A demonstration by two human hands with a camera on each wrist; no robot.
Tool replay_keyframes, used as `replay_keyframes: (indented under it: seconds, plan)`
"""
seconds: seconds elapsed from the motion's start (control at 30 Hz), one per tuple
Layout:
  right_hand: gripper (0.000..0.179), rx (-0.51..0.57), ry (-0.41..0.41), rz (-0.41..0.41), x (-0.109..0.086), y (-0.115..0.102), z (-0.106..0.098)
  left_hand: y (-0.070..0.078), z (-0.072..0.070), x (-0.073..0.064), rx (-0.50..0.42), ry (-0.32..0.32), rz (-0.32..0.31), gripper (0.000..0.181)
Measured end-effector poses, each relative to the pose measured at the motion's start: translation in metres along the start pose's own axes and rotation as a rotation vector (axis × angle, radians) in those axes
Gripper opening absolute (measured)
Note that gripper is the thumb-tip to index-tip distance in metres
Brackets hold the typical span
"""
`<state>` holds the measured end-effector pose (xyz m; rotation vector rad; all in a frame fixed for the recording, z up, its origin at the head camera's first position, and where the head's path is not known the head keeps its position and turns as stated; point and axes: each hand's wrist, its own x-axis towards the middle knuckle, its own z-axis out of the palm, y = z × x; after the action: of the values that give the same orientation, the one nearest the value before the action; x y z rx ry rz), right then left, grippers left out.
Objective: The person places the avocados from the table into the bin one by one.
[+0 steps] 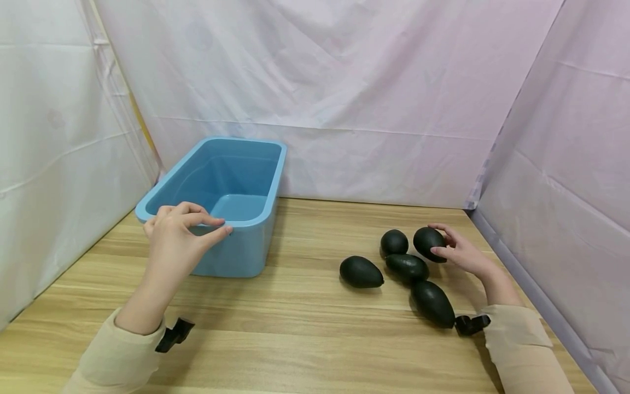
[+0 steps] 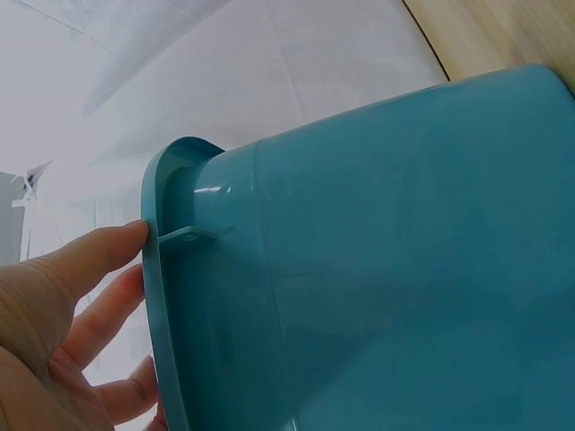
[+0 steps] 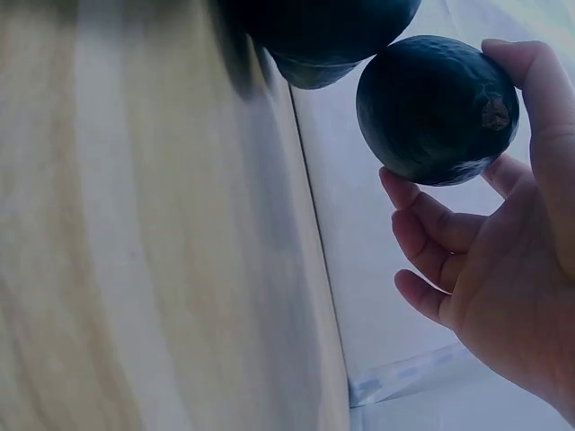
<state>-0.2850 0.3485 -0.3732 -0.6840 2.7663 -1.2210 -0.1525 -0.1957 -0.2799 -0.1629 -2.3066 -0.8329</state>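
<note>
- Hands, two. Left hand (image 1: 173, 234): at the near rim of the blue tub (image 1: 242, 249), thumb and forefinger almost together, pinching that rim. Right hand (image 1: 461, 250): well right of the tub, thumb and fingers curved round the held avocado (image 1: 427, 242); whether it is clear of the counter (image 1: 305, 339) cannot be told.
- Hazards, as judged: smooth, rounded skin under a fingertip grip could let the held avocado slip; a careless lift could knock its close neighbours and roll them toward the tub; a pull on the rim could tip or drag the tub.
- Avocados, five, all right of the tub: one held; one loose avocado (image 1: 361, 272), nearest the tub; a cluster of three (image 1: 406, 268) beyond it.
- Tub, one: no contents visible.
- Wrist-mounted black devices, two: one (image 1: 174, 335) nearer the tub, one (image 1: 471, 325) farther right of it.
</note>
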Motion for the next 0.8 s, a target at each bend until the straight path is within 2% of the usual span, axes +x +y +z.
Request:
replay_keyframes:
  seconds: [0.43, 0.8]
  plan:
    - [0.060, -0.050, 0.002, 0.021, -0.002, -0.018, -0.004, -0.001, 0.000, 0.000, -0.009, -0.006, -0.008, 0.022]
    - [0.060, -0.085, 0.025, -0.003, -0.001, -0.031, -0.003, -0.001, 0.000, 0.000, -0.006, -0.006, -0.006, 0.023]
